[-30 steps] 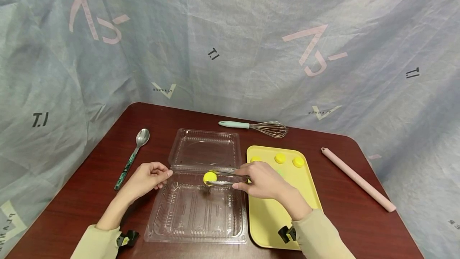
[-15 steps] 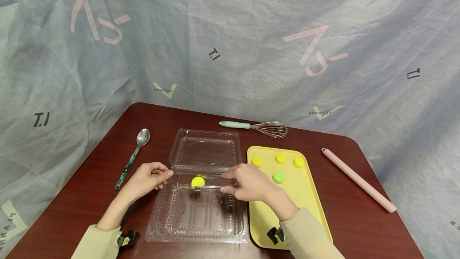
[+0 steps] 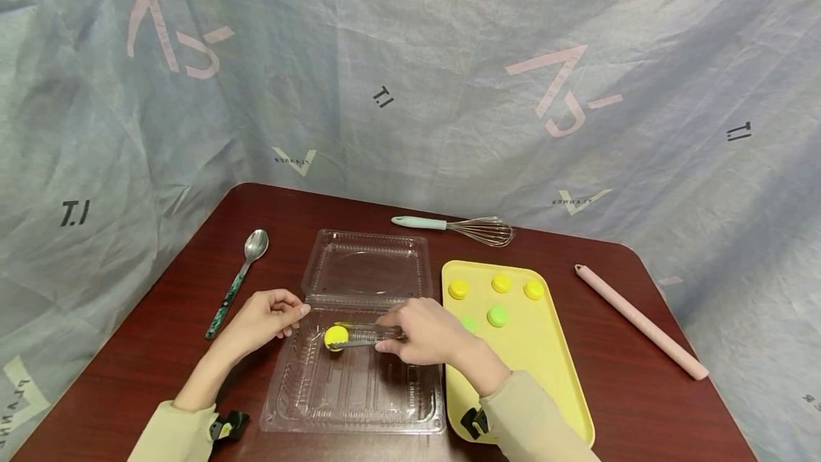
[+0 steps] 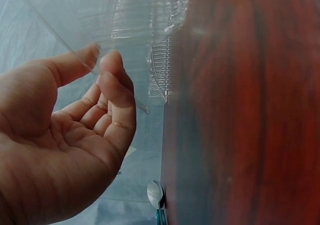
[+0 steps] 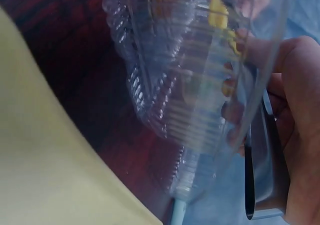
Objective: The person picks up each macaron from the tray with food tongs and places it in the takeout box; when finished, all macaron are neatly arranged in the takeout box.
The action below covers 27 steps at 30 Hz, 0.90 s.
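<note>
In the head view a clear plastic clamshell container (image 3: 346,425) lies unfolded, its lid to the back. My left hand (image 3: 264,318) pinches its left rim near the hinge; the left wrist view shows thumb and forefinger on the plastic edge (image 4: 60,37). My right hand (image 3: 428,334) holds metal tongs (image 3: 364,343), whose tips grip a yellow macaron (image 3: 336,338) over the back left part of the container's base. Whether the macaron touches the bottom, I cannot tell. Through the container wall, the right wrist view shows the macaron (image 5: 218,12) and the tongs' bent end (image 5: 267,185).
A yellow tray (image 3: 532,369) right of the container bears three yellow macarons (image 3: 501,283) and two green macarons (image 3: 497,316), one partly behind my right hand. A whisk (image 3: 477,229) lies at the back, a spoon (image 3: 239,280) at left, a pink rolling pin (image 3: 641,323) at right.
My right hand has moved left and towards me, carrying the yellow macaron in the tongs deeper over the container's base. Green macarons on the tray have come into sight. My left hand stays put.
</note>
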Each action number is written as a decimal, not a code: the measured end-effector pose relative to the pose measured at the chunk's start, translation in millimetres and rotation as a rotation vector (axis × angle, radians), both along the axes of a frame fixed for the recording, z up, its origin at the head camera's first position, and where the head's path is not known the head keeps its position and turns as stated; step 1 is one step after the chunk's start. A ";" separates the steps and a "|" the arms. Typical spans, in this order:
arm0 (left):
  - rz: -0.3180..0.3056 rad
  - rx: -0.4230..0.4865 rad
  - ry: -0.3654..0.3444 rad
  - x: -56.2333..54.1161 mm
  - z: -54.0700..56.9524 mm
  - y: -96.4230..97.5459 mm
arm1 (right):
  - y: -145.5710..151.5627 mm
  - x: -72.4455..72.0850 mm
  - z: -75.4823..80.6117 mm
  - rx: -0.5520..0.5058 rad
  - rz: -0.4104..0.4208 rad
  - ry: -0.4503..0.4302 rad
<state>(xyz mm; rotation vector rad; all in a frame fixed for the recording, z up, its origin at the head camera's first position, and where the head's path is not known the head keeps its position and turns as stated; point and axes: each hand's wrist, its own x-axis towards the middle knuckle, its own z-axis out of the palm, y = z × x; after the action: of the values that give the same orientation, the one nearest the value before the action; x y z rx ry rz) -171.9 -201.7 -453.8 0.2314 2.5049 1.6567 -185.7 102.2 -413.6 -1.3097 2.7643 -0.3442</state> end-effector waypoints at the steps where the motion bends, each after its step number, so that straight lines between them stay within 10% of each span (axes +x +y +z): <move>1: 0.001 0.000 -0.001 -0.1 0.1 0.0 | -1.4 0.0 -1.0 0.002 0.001 0.004; 27: -0.003 -0.003 -0.003 0.1 1.1 0.1 | -17.4 0.6 -14.2 0.079 0.022 0.070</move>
<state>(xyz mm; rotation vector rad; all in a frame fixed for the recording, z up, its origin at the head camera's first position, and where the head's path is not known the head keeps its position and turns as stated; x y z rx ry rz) -171.8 -201.6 -452.7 0.2311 2.5033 1.6511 -185.1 84.8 -427.8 -1.3574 2.7861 -0.1889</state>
